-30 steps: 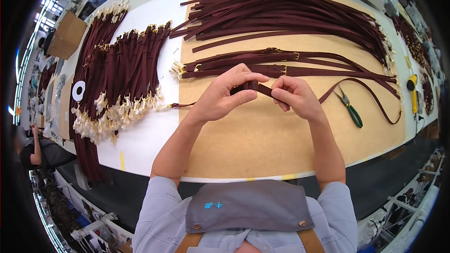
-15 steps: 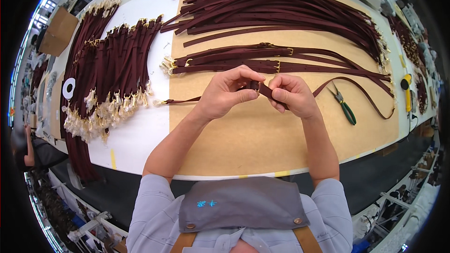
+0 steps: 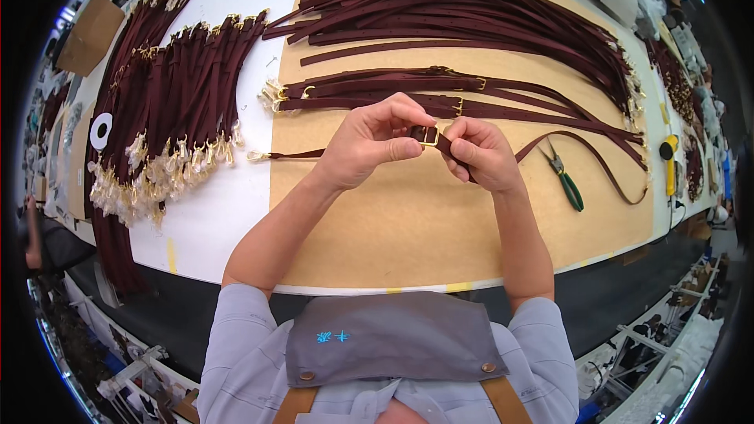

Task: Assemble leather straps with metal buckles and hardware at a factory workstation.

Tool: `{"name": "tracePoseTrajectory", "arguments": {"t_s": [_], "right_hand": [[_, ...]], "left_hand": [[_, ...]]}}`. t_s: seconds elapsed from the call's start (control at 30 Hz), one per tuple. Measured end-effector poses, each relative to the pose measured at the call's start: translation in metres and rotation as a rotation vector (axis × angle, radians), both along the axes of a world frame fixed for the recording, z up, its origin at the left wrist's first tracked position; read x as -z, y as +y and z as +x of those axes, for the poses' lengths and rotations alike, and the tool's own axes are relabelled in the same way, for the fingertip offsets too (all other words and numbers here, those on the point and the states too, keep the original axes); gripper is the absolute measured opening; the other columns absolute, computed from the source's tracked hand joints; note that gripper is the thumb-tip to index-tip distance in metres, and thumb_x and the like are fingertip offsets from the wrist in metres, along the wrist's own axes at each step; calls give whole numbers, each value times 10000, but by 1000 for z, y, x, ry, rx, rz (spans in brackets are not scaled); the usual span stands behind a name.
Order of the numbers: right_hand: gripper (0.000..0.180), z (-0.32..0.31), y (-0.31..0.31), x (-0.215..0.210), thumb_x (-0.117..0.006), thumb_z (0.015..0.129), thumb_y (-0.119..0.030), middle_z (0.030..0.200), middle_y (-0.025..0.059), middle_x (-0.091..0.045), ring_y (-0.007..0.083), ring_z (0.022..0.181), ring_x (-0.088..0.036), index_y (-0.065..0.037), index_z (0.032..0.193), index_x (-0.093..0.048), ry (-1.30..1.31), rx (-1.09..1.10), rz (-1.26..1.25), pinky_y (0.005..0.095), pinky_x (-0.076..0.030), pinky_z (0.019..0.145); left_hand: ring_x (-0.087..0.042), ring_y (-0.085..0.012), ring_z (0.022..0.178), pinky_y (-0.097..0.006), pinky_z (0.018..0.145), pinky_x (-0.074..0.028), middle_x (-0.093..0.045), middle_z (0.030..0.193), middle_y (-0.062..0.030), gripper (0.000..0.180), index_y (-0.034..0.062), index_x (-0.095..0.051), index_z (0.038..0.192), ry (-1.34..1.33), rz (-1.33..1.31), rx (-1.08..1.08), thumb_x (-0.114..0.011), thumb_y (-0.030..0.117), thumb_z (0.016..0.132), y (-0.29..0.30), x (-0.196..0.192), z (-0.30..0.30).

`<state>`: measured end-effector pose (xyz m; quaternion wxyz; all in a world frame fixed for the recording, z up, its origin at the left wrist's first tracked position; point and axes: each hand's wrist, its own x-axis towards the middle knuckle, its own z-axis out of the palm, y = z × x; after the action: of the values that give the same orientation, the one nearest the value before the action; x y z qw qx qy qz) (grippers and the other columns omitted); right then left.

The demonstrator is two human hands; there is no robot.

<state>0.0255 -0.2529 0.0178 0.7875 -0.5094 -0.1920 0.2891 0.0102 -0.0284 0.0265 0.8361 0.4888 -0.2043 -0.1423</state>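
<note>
The left hand [image 3: 360, 145] pinches a narrow dark burgundy strap [image 3: 444, 146] between thumb and bent fingers, just beside its rectangular gold-coloured metal buckle [image 3: 430, 136]; whether a fingertip also presses the frame is hard to tell. The right hand [image 3: 488, 153] has thumb and fingers closed on the strap just right of the buckle. The strap is held above a tan sheet [image 3: 393, 228], its long axis running left to right: a plastic-wrapped clip [image 3: 258, 155] points left, while the right-hand length arches, then curves toward the person beyond green-handled pliers [image 3: 564, 179].
</note>
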Motion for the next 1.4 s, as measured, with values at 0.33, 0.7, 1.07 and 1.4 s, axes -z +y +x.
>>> {"name": "tracePoseTrajectory", "arguments": {"t_s": [0.33,0.7,1.07,1.4], "right_hand": [[188,-10,5,8,-654,900,-175,726,-2,-540,49,588,-462,-47,862,-522,-61,159,-245,196,-357,508],[370,-1,-7,-43,-399,1005,-225,810,81,-649,138,665,-580,24,940,-664,-711,998,-667,267,-435,571],[320,-11,-73,-70,-435,1001,-239,844,91,-616,140,629,-550,21,1045,-616,-345,1139,-67,256,-423,519],[312,-34,-58,-63,-443,1014,-187,870,162,-662,233,735,-676,74,982,-610,-338,716,-376,345,-572,695]], "left_hand": [[-528,-74,881,-245,789,-458,-533,933,-2,314,46,-507,1054,85,190,48,-725,53,829,-19,22,-3],[-502,-120,745,-286,679,-447,-506,827,-35,357,7,-499,1120,-152,518,-111,-696,132,849,-58,-2,24],[-613,-207,743,-348,666,-468,-655,804,-128,298,-35,-651,946,-185,823,61,-675,248,858,-64,-6,14],[-556,-120,706,-291,633,-434,-622,752,-30,255,13,-651,892,-67,585,192,-641,268,884,-63,-1,20]]}}
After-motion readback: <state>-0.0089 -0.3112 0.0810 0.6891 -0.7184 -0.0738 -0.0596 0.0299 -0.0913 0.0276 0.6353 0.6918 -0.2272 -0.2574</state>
